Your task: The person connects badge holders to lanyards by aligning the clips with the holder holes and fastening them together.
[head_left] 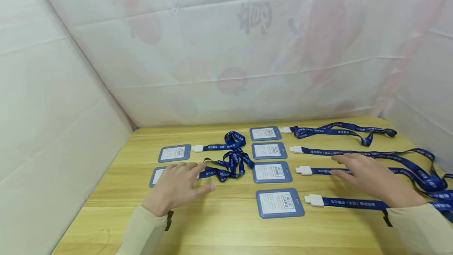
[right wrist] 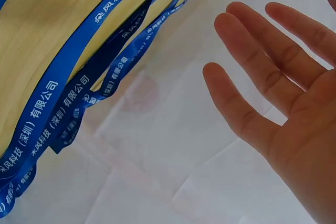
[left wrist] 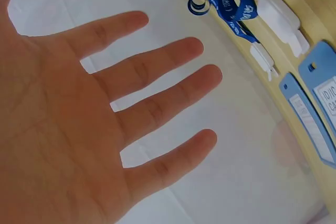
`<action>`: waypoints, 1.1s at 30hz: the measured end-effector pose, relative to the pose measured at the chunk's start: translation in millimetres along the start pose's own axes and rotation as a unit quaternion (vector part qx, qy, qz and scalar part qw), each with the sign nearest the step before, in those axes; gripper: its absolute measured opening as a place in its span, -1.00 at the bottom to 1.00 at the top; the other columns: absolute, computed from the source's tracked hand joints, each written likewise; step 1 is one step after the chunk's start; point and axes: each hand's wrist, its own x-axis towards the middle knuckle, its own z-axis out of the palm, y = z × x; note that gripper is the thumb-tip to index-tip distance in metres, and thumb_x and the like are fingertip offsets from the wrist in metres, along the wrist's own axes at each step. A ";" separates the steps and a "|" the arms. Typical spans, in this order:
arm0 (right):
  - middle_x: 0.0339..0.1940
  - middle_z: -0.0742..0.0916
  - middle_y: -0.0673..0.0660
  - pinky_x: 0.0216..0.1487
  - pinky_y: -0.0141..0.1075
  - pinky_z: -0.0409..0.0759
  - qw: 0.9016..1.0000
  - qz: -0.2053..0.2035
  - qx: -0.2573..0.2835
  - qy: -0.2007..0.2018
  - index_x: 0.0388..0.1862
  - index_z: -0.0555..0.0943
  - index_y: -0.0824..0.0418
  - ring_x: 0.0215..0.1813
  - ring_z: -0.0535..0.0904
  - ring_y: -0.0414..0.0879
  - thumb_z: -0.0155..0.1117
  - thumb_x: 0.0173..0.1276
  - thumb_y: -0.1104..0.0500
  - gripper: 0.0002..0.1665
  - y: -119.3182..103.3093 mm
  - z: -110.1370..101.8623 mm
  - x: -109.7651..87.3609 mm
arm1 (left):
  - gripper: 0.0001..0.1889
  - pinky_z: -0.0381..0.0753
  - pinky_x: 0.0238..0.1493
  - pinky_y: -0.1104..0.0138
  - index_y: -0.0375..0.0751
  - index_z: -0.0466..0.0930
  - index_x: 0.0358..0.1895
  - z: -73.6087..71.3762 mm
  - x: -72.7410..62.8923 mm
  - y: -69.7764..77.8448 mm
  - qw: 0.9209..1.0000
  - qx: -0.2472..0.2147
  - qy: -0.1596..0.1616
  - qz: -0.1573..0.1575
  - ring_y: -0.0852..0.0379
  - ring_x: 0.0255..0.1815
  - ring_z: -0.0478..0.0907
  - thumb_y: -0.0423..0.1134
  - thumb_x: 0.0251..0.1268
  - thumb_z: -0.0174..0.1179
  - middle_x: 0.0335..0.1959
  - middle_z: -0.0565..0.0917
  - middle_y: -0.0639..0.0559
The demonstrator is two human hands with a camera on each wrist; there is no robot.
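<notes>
My left hand (head_left: 177, 187) hovers with spread fingers above the left side of the table, hiding part of a blue badge holder (head_left: 158, 174). Another badge holder (head_left: 174, 153) lies behind it. Beside these are two bunched navy lanyards (head_left: 230, 141) with white clips (left wrist: 281, 19). My right hand (head_left: 373, 178) is held over several long navy lanyards (head_left: 350, 203), fingers extended and holding nothing. Between the hands, several blue badge holders (head_left: 279, 203) form a column, each with a white clip (head_left: 313, 200) to its right, apart from the holder. Both palms look bare in the wrist views.
Everything lies on a light wood-grain table (head_left: 219, 223). White printed cloth (head_left: 198, 50) stands behind the table and along both sides. Lanyard straps (head_left: 429, 182) pile up near the right edge.
</notes>
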 end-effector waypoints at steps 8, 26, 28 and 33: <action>0.06 0.69 0.43 0.02 0.30 0.55 1.000 -0.021 -0.010 0.008 0.11 0.67 0.36 0.08 0.61 0.42 0.44 0.34 0.00 -0.47 -3.8 5.3 -2.1 | -0.27 0.52 0.17 -0.15 -0.16 0.60 0.30 -2.3 1.3 3.8 0.999 0.029 0.010 0.032 -0.24 0.17 0.60 0.35 0.29 0.20 0.15 0.67 -0.18; -0.02 0.76 0.20 -0.10 0.07 0.67 0.993 -0.068 0.091 0.005 0.07 0.69 0.30 -0.12 0.69 0.04 0.48 0.31 0.08 -0.56 -24.3 0.7 2.2 | -0.63 0.67 -0.04 0.05 -0.18 0.75 -0.02 8.8 14.7 15.4 0.984 0.070 0.099 0.129 -0.01 -0.15 0.69 0.05 0.41 0.27 -0.08 0.76 -0.06; -0.03 0.76 0.20 -0.11 0.06 0.67 0.994 -0.067 0.088 0.005 0.07 0.70 0.30 -0.13 0.69 0.04 0.49 0.30 0.09 -0.57 -25.3 0.4 1.8 | -0.62 0.67 -0.05 0.06 -0.18 0.75 -0.02 8.6 16.8 17.8 0.983 0.074 0.099 0.133 0.00 -0.16 0.69 0.07 0.41 0.27 -0.09 0.77 -0.05; -0.03 0.76 0.20 -0.10 0.09 0.67 0.994 -0.064 0.086 0.002 0.07 0.70 0.31 -0.12 0.69 0.04 0.49 0.30 0.10 -0.57 -26.0 -0.4 1.8 | -0.61 0.66 -0.04 0.08 -0.14 0.76 0.01 7.9 20.4 22.5 0.984 0.077 0.097 0.130 0.01 -0.12 0.68 0.09 0.40 0.27 -0.09 0.77 -0.03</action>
